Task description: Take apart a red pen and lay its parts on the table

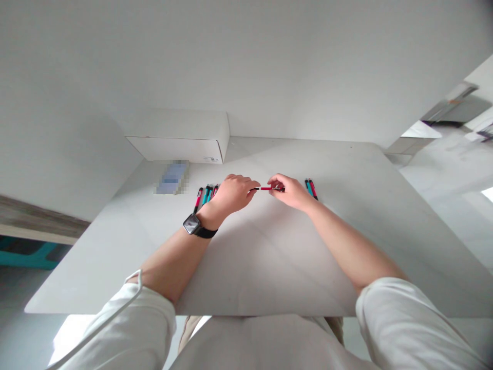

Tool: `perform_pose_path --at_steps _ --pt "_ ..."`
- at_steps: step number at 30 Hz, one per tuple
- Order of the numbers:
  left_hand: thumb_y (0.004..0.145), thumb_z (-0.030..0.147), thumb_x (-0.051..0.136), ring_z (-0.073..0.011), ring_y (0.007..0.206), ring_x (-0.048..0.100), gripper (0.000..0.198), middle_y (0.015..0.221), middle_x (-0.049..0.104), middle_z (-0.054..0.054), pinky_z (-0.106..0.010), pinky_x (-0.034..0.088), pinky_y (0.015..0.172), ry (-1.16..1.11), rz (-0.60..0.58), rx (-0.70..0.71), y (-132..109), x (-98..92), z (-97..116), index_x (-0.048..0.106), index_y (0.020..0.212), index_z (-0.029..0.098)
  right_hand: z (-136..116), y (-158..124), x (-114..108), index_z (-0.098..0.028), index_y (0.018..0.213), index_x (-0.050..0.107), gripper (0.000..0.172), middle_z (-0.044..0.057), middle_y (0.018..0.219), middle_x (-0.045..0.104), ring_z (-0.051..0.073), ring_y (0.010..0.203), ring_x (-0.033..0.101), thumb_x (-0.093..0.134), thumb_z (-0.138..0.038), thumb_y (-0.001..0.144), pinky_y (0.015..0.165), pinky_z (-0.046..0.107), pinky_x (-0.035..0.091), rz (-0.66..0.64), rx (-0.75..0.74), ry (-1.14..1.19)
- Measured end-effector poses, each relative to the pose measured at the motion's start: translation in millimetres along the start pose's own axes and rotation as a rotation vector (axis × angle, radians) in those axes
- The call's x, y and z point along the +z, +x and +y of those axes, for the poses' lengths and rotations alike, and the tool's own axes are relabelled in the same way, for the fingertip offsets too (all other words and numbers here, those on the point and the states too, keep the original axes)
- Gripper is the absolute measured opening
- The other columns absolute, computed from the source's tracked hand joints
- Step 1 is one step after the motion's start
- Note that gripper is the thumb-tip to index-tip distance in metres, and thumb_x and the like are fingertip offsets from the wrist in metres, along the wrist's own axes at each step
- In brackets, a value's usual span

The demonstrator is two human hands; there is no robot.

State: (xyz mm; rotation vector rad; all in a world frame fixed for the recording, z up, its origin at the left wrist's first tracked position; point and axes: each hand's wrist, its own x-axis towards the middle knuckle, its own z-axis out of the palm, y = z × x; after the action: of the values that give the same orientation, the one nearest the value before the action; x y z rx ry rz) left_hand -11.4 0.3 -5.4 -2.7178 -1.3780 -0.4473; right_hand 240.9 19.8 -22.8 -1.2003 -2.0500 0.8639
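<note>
One red pen [266, 188] is held level just above the white bench [269, 257], a little above the middle of the frame, spanning the gap between the two hands. The left hand [233, 193] has its fingers curled in and pinches the pen's left end; the right hand [288, 190] pinches the right end between thumb and fingertips. Both hands are narrowly closed on the pen, knuckles up, wrists low over the bench.

Counted, there are two heaps of loose pens on the bench. The left group of pens [204, 196] lies just left of and partly behind the left hand: about four show, red and teal, though the hand hides some, so the exact count cannot be told. The right pair of pens [311, 188] lies just right of the right hand: two, one teal and one red, side by side and touching.

One black wristwatch [192, 224] sits on the left wrist. Both forearms are bare, with white sleeves pushed up near the elbows at the bottom of the frame, and they angle inward from the lower corners toward the centre.

One white cardboard box [181, 136] stands at the far left corner of the bench, against the wall. One blurred flat object [172, 177] lies just in front of it, well apart from the hands.
</note>
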Motion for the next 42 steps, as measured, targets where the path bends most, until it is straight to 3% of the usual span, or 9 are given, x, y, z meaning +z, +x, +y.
perform_pose_path --at_steps 7,13,15,18,22,26,33,39,42 --pt "0.097 0.027 0.051 -0.0274 0.094 0.072 0.034 0.101 0.080 -0.008 -0.042 0.048 0.087 0.037 0.019 -0.008 0 0.0 -1 0.077 0.120 0.028 16 11 -3 -0.025 0.115 0.059 0.048 0.003 0.098 0.071 0.019 0.081 0.071 0.082 -0.047 0.079 0.073 0.035 0.061 0.119 0.207 0.476" --pt "0.092 0.027 0.053 -0.0276 0.083 0.072 0.029 0.086 0.078 -0.008 -0.040 0.048 0.078 0.087 0.006 -0.059 1 -1.6 -4 0.078 0.106 0.026 32 17 -16 -0.029 0.128 0.051 0.062 0.000 0.098 0.069 0.016 0.078 0.071 0.082 -0.052 0.078 0.066 0.028 0.059 0.334 0.309 0.578" --pt "0.092 0.027 0.052 -0.0273 0.081 0.072 0.028 0.084 0.077 -0.008 -0.039 0.048 0.075 0.095 0.023 -0.103 1 -3.8 -6 0.077 0.105 0.026 40 18 -23 -0.028 0.122 0.054 0.052 0.001 0.097 0.069 0.014 0.072 0.068 0.080 -0.048 0.081 0.060 0.026 0.056 0.300 0.370 0.539" --pt "0.093 0.028 0.051 -0.0271 0.081 0.071 0.027 0.085 0.077 -0.007 -0.038 0.047 0.074 0.096 0.036 -0.140 0 -6.8 -7 0.075 0.105 0.026 52 17 -29 -0.026 0.118 0.061 0.037 0.002 0.094 0.070 0.014 0.066 0.064 0.075 -0.039 0.086 0.053 0.025 0.050 0.112 0.447 0.375" --pt "0.094 0.029 0.050 -0.0276 0.084 0.071 0.028 0.087 0.077 -0.008 -0.038 0.048 0.076 0.089 0.008 -0.152 0 -9.7 -5 0.074 0.108 0.026 58 13 -23 -0.025 0.121 0.065 0.031 0.003 0.090 0.071 0.016 0.067 0.065 0.068 -0.033 0.091 0.057 0.027 0.048 -0.061 0.397 0.039" --pt "0.095 0.029 0.048 -0.0280 0.089 0.072 0.030 0.092 0.078 -0.008 -0.037 0.048 0.079 0.087 -0.025 -0.165 1 -12.8 -3 0.073 0.111 0.026 51 9 -18 -0.026 0.119 0.068 0.027 0.003 0.093 0.075 0.019 0.081 0.069 0.069 -0.028 0.092 0.075 0.029 0.049 -0.064 0.223 -0.282" --pt "0.096 0.032 0.049 -0.0284 0.089 0.072 0.031 0.093 0.078 -0.009 -0.039 0.049 0.082 0.076 -0.057 -0.180 1 -11.1 -4 0.074 0.114 0.026 33 2 -18 -0.031 0.116 0.069 0.025 -0.001 0.095 0.077 0.018 0.084 0.071 0.072 -0.027 0.091 0.080 0.028 0.049 -0.110 0.059 -0.299" --pt "0.096 0.032 0.050 -0.0269 0.086 0.072 0.029 0.092 0.078 -0.007 -0.037 0.048 0.078 0.070 -0.068 -0.167 1 -10.2 -6 0.073 0.113 0.025 34 5 -29 -0.029 0.126 0.063 0.039 0.001 0.094 0.076 0.020 0.082 0.070 0.076 -0.038 0.090 0.074 0.030 0.047 -0.016 0.117 -0.373" --pt "0.096 0.032 0.050 -0.0266 0.085 0.072 0.027 0.091 0.078 -0.007 -0.037 0.048 0.077 0.063 -0.062 -0.159 1 -10.4 -6 0.073 0.111 0.025 42 7 -37 -0.028 0.125 0.062 0.033 0.001 0.090 0.075 0.020 0.080 0.068 0.070 -0.038 0.094 0.072 0.030 0.046 -0.005 0.173 -0.421"
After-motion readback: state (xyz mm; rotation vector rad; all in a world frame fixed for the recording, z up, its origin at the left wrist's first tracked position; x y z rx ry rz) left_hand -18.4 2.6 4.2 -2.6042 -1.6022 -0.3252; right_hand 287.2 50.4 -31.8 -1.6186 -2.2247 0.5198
